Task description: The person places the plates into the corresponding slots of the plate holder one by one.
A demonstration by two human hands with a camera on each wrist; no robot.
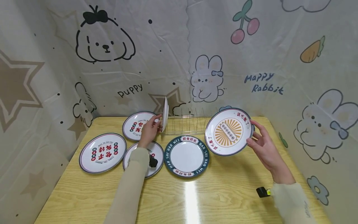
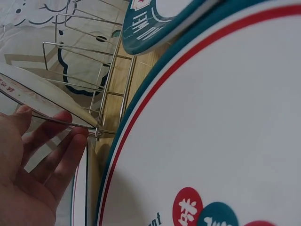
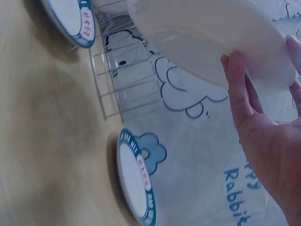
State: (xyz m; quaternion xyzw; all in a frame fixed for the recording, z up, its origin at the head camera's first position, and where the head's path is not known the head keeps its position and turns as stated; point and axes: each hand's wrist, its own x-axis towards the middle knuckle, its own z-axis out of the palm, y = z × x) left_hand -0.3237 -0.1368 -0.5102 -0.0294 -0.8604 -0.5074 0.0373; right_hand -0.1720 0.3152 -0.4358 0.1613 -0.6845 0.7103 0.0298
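My right hand (image 1: 263,144) grips the right rim of a white plate (image 1: 229,132) with an orange sunburst, held raised and tilted. Its plain underside shows in the right wrist view, fingers beneath and thumb at the edge. At the left end of a wire dish rack (image 1: 185,124), my left hand (image 1: 150,130) pinches the rack's end wire between thumb and fingers (image 2: 61,160). Just beside those fingers, a plate (image 1: 165,115) stands on edge in the rack. A plate with a teal lettered rim (image 1: 186,176) lies flat in front of the rack.
White plates with red and teal lettering lie at the left: one (image 1: 103,152) at the outer side, one (image 1: 137,118) at the back, another (image 1: 159,152) partly under the left forearm. In the right wrist view, another teal-rimmed plate (image 3: 134,179) lies beyond the rack's end. Printed cloth surrounds the wooden table (image 1: 223,193).
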